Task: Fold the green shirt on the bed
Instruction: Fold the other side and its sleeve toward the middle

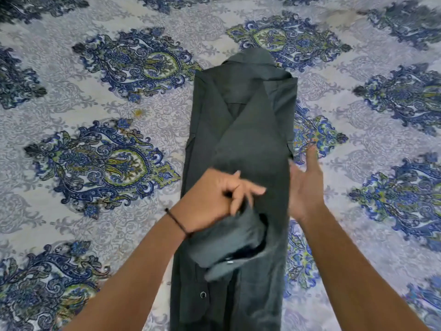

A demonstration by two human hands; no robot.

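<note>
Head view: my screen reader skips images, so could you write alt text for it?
A dark green fabric shirt, folded into a narrow strip, lies on a blue paisley-print bed sheet. The left hand holds its sleeve cuff; the open right hand is beside it.

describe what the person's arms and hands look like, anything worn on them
Both forearms are bare, with no sleeves in view. The left hand and right hand wear no gloves. A thin dark cord bracelet circles the left wrist; the right wrist shows nothing. Rings cannot be told through the blur.
</note>
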